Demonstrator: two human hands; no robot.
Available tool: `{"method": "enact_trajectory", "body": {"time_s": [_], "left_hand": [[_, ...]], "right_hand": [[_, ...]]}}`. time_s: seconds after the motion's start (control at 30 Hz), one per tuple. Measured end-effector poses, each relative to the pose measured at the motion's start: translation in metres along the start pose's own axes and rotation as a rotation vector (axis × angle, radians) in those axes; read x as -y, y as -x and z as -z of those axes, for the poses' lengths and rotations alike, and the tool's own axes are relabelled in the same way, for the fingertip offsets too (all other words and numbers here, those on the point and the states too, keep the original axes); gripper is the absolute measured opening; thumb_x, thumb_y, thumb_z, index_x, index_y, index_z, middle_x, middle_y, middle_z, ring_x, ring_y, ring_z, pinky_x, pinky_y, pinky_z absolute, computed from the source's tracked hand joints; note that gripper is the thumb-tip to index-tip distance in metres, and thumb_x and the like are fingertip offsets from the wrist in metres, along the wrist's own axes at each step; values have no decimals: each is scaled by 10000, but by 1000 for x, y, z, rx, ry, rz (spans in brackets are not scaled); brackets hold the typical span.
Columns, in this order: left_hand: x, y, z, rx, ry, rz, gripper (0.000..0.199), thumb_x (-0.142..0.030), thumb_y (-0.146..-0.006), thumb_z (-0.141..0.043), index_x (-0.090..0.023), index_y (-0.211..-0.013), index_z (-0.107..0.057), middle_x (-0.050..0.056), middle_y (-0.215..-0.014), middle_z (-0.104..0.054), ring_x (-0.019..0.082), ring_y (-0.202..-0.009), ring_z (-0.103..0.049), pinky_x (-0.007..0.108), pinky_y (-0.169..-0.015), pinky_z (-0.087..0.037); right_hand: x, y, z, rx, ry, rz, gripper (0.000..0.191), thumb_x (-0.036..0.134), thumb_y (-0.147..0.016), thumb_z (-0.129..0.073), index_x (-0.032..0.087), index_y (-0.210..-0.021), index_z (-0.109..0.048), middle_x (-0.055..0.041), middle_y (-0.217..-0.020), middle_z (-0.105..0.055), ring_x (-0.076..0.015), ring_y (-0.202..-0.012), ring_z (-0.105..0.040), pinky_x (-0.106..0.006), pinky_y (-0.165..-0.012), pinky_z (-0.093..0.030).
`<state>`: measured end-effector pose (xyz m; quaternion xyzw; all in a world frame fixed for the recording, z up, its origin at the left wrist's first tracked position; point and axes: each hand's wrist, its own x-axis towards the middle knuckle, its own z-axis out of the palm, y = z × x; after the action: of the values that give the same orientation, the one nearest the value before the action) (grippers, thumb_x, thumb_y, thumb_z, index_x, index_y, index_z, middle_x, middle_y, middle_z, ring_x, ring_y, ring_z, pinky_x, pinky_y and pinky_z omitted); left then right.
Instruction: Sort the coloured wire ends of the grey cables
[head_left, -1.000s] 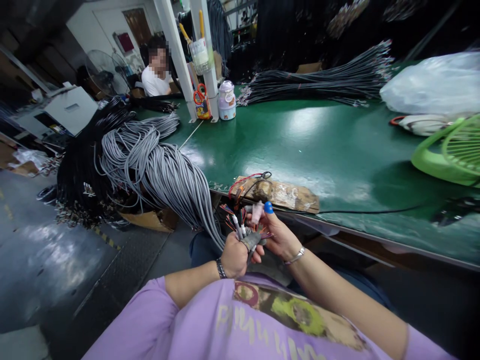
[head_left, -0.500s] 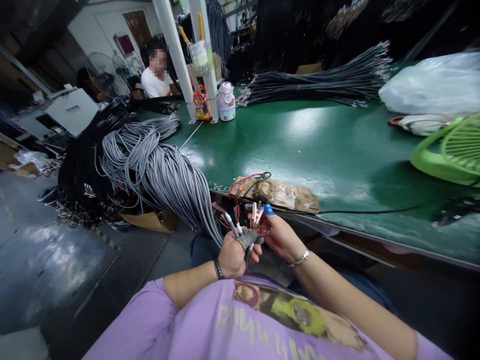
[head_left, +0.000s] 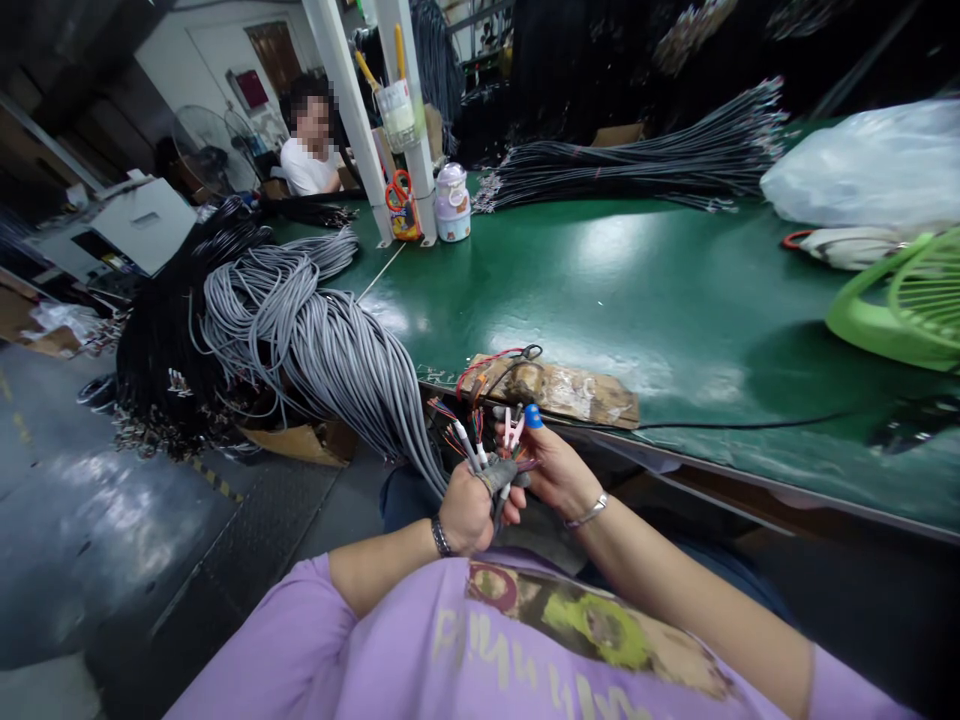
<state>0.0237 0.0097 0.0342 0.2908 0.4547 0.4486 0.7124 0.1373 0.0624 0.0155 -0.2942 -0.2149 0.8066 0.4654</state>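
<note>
My left hand (head_left: 471,508), with grey coverings on some fingers, is closed around several grey cables (head_left: 466,446) whose ends show thin coloured wires. Close against it on the right, my right hand (head_left: 553,465) has a blue covering on the thumb and is closed at a small pink clip (head_left: 513,430) beside the wires. Whether it grips the clip or the wires is hard to make out. A thick bundle of grey cables (head_left: 352,345) hangs over the table edge to the left.
A worn wooden block (head_left: 577,392) with red and black leads lies at the green table's (head_left: 637,290) near edge. Farther back are black cables (head_left: 637,170), a bottle (head_left: 452,205), a plastic bag (head_left: 862,165) and a green fan (head_left: 900,305). A person (head_left: 306,150) sits behind the posts.
My right hand has shifted slightly left and up at the wire ends, and the cable ends in my left hand have fanned slightly. Both hands stay closed.
</note>
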Motion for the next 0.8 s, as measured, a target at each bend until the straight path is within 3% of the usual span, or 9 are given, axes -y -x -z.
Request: {"method": "enact_trajectory", "body": {"time_s": [0.13,0.47,0.67,0.8], "left_hand": [[1,0,2,-16,-16,35,445,-523,-613,-739,-107,-702,-607,5,-484,-562,80,-326,-462,191,-331,-233],[1,6,8,-6,-18,4,454,-540,-631,-733,-112,-688,-591,5,-482,-568,82,-323,-471,188,-328,-239],[2,12,8,11,-27,-11,474,-548,-608,-757,-111,-673,-583,8,-480,-576,82,-323,-476,183,-323,-268],[1,13,6,0,-14,-30,479,-553,-614,-755,-113,-686,-582,4,-481,-576,78,-323,-473,180,-320,-265]], "right_hand": [[0,-2,1,-65,-51,-18,344,520,-767,-683,177,-761,-650,-14,-596,-641,-131,-480,-569,-240,-452,-461],[0,3,-2,-47,-72,-8,389,570,-764,-661,184,-812,-667,-21,-707,-669,-116,-550,-570,-235,-530,-487],[4,6,1,-36,-20,19,255,419,-755,-727,175,-818,-685,-15,-773,-697,-104,-586,-590,-215,-529,-487],[5,7,0,-25,-10,35,263,430,-767,-714,172,-812,-691,-25,-743,-689,-115,-606,-596,-215,-521,-482]]}}
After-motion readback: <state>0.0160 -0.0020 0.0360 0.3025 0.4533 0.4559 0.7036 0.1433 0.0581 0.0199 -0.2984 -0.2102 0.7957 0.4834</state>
